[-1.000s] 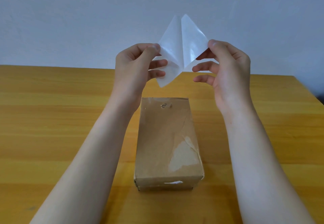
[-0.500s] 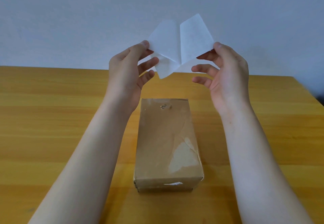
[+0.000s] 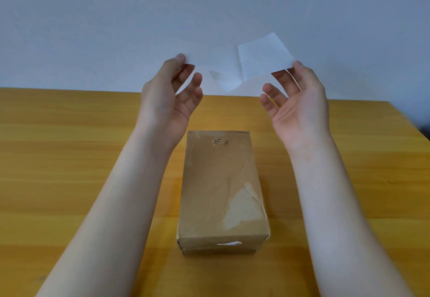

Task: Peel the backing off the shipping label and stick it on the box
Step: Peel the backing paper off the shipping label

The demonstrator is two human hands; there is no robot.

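In the head view, a brown cardboard box (image 3: 222,189) lies closed on the wooden table (image 3: 69,157), between the two forearms; its top has a pale torn patch and a small hole, and what is inside cannot be seen. A plain pale wall (image 3: 116,17) stands behind. Above the far end of the box, well apart from it, the white shipping label (image 3: 260,60) and its backing (image 3: 209,64) are spread open in the air. The left hand (image 3: 169,96) pinches the backing corner with thumb and forefinger. The right hand (image 3: 297,106) pinches the label corner in the same way, other fingers loose.
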